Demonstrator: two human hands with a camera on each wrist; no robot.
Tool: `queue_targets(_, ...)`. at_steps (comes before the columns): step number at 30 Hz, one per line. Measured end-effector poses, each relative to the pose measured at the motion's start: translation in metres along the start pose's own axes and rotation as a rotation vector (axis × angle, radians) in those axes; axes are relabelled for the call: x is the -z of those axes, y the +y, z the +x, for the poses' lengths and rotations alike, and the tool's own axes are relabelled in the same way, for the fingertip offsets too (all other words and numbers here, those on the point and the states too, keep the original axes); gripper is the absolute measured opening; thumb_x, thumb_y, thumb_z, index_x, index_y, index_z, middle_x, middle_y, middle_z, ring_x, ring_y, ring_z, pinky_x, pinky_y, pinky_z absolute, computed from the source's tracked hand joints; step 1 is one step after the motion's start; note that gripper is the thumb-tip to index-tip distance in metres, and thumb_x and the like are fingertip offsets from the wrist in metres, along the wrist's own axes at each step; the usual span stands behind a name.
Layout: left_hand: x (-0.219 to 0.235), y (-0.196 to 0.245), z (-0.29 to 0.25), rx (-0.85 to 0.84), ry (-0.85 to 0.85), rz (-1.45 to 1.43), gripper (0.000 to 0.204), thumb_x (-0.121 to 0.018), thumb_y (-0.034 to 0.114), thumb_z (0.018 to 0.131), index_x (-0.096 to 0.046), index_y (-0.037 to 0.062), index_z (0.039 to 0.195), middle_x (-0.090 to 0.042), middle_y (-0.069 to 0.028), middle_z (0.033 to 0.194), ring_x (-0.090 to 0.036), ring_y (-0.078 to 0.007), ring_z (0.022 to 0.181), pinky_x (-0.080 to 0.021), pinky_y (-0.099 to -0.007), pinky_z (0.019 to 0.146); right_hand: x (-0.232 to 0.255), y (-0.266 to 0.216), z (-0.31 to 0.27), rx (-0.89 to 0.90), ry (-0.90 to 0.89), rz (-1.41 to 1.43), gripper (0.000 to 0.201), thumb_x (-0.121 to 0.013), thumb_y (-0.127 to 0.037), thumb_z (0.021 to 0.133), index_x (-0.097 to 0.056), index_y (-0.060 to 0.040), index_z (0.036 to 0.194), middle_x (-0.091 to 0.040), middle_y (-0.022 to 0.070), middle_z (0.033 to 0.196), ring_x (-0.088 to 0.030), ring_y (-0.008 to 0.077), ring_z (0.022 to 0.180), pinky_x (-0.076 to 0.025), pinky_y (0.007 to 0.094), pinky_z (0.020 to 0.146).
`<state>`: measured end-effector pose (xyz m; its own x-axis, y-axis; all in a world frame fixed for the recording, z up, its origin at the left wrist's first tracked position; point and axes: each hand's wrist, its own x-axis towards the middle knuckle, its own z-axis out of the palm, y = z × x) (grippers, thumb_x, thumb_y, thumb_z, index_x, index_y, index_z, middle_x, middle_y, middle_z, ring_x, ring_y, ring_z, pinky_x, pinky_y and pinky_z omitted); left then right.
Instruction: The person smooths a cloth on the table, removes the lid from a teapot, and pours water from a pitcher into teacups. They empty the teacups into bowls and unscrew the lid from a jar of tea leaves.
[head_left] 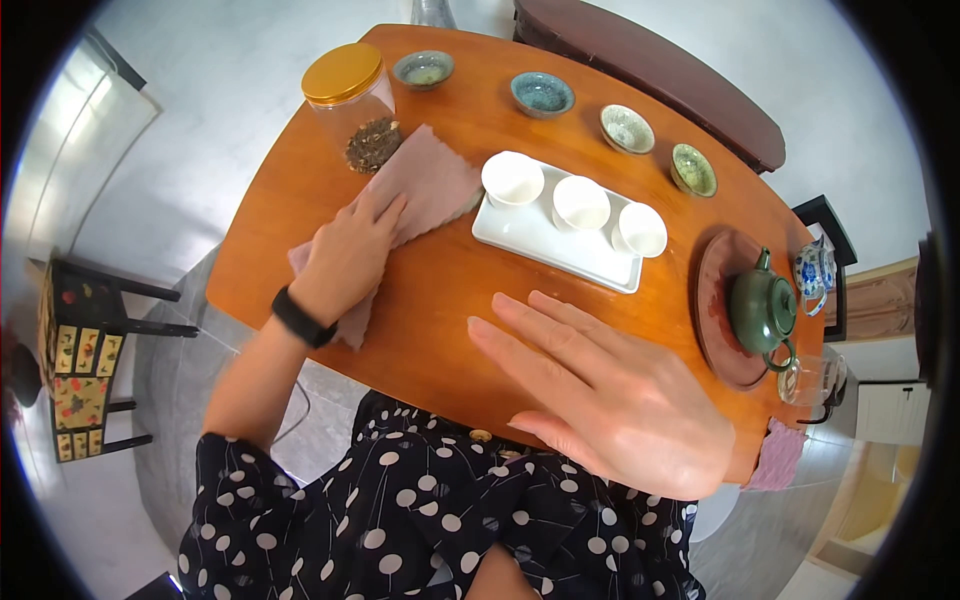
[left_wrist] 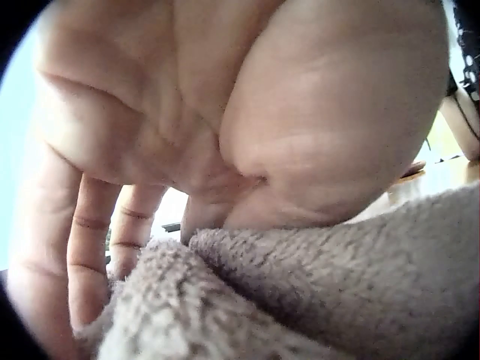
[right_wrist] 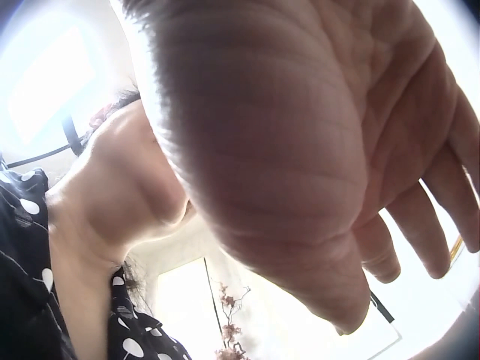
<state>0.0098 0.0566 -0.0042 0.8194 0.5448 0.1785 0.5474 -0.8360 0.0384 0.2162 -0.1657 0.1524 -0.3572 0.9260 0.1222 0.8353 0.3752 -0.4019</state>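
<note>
My left hand [head_left: 350, 250] rests on a pink fuzzy cloth [head_left: 435, 185] at the left of the wooden table, fingers laid forward over it. Close up in the left wrist view, the cloth [left_wrist: 405, 262] rises in soft folds under the palm. The cloth's far edge reaches a clear jar [head_left: 345, 95] with a gold lid and dried leaves inside. Held in the air over the table's front edge, my right hand [head_left: 615, 400] has its fingers extended and grips nothing. Beyond it is a white tray [head_left: 550, 250] bearing three white cups [head_left: 580, 204].
Small glazed bowls [head_left: 543, 94] line the far edge. At the right, a green teapot [head_left: 763, 305] sits on a reddish-brown round tray [head_left: 712, 290]. A blue-and-white pot [head_left: 815, 268], a glass vessel [head_left: 812, 378] and another pink cloth [head_left: 777, 455] are along the right edge.
</note>
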Motion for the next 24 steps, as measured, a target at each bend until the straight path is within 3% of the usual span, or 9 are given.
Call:
queue_targets(5, 0.027, 0.009, -0.063, 0.078, -0.106, -0.018, 0.057, -0.059, 0.009, 0.085, -0.050, 0.0148, 0.142, -0.049, -0.0211, 0.135, -0.058, -0.0377, 0.108, -0.052, -0.0453, 0.083, -0.012, 0.001, 0.006, 0.019, 0.011, 0.030, 0.066, -0.076, -0.020, 0.081, -0.050, -0.0044, 0.140, -0.055, 0.0185, 0.137, -0.058, 0.0358, 0.122, -0.054, 0.0399, 0.094)
queue_targets(7, 0.035, 0.016, -0.078, 0.005, -0.104, -0.052, 0.054, -0.059, 0.010, 0.085, -0.054, 0.0142, 0.138, -0.049, -0.0219, 0.135, -0.057, -0.0386, 0.109, -0.050, -0.0455, 0.086, -0.023, 0.004, 0.009, 0.013, 0.028, 0.033, 0.064, -0.075, -0.021, 0.082, -0.050, -0.0042, 0.140, -0.056, 0.0185, 0.135, -0.059, 0.0352, 0.120, -0.054, 0.0395, 0.093)
queue_targets(9, 0.044, 0.028, -0.083, -0.054, -0.117, -0.102, 0.044, -0.061, 0.009, 0.082, -0.065, 0.0116, 0.125, -0.050, -0.0223, 0.132, -0.054, -0.0403, 0.113, -0.047, -0.0457, 0.092, -0.039, 0.009, 0.012, 0.076, 0.055, 0.086, 0.049, -0.070, -0.019, 0.084, -0.054, 0.0009, 0.126, -0.061, 0.0149, 0.115, -0.063, 0.0294, 0.104, -0.057, 0.0362, 0.076)
queue_targets(10, 0.044, 0.035, -0.083, -0.074, -0.122, -0.113, 0.044, -0.061, 0.009, 0.082, -0.065, 0.0116, 0.125, -0.050, -0.0223, 0.132, -0.054, -0.0403, 0.113, -0.047, -0.0457, 0.092, -0.046, 0.012, 0.013, 0.053, 0.057, 0.085, 0.049, -0.070, -0.019, 0.084, -0.054, 0.0009, 0.126, -0.061, 0.0149, 0.115, -0.063, 0.0294, 0.104, -0.057, 0.0362, 0.076)
queue_targets(12, 0.043, 0.049, -0.081, -0.188, -0.157, -0.151, 0.041, -0.064, 0.007, 0.079, -0.067, 0.0108, 0.120, -0.052, -0.0214, 0.128, -0.051, -0.0409, 0.115, -0.047, -0.0466, 0.094, -0.059, 0.020, 0.010, 0.023, -0.063, 0.112, 0.040, -0.067, -0.013, 0.085, -0.055, 0.0011, 0.120, -0.062, 0.0139, 0.110, -0.064, 0.0300, 0.100, -0.056, 0.0365, 0.072)
queue_targets(16, 0.027, 0.083, -0.055, -0.399, -0.090, -0.257, 0.043, -0.068, 0.009, 0.075, -0.067, 0.0127, 0.118, -0.054, -0.0169, 0.120, -0.052, -0.0385, 0.111, -0.049, -0.0436, 0.092, -0.088, 0.042, -0.015, -0.019, 0.009, 0.129, 0.041, -0.060, -0.001, 0.081, -0.055, 0.0013, 0.121, -0.063, 0.0158, 0.117, -0.064, 0.0324, 0.104, -0.056, 0.0389, 0.080)
queue_targets(20, 0.025, 0.119, -0.026, -0.548, -0.156, -0.333, 0.042, -0.074, 0.015, 0.076, -0.068, 0.0150, 0.118, -0.053, -0.0112, 0.117, -0.050, -0.0331, 0.107, -0.050, -0.0369, 0.086, -0.097, 0.056, -0.056, -0.155, -0.045, 0.042, 0.052, -0.057, -0.001, 0.083, -0.050, 0.0020, 0.135, -0.056, 0.0232, 0.134, -0.053, 0.0351, 0.127, -0.052, 0.0405, 0.096)
queue_targets(21, 0.023, 0.126, -0.019, -0.577, -0.173, -0.345, 0.047, -0.076, 0.016, 0.076, -0.067, 0.0149, 0.121, -0.053, -0.0112, 0.119, -0.049, -0.0323, 0.107, -0.050, -0.0377, 0.087, -0.102, 0.061, -0.068, -0.228, -0.062, 0.033, 0.051, -0.059, -0.012, 0.093, -0.048, -0.0041, 0.142, -0.056, 0.0164, 0.138, -0.049, 0.0337, 0.132, -0.046, 0.0406, 0.105)
queue_targets(24, 0.018, 0.143, -0.003, -0.686, -0.169, -0.471, 0.054, -0.078, 0.017, 0.074, -0.065, 0.0146, 0.127, -0.052, -0.0120, 0.120, -0.049, -0.0327, 0.110, -0.049, -0.0394, 0.091, -0.092, 0.055, -0.095, -0.393, 0.027, 0.105, 0.049, -0.060, -0.012, 0.093, -0.051, -0.0037, 0.140, -0.057, 0.0166, 0.136, -0.049, 0.0340, 0.132, -0.045, 0.0407, 0.106)
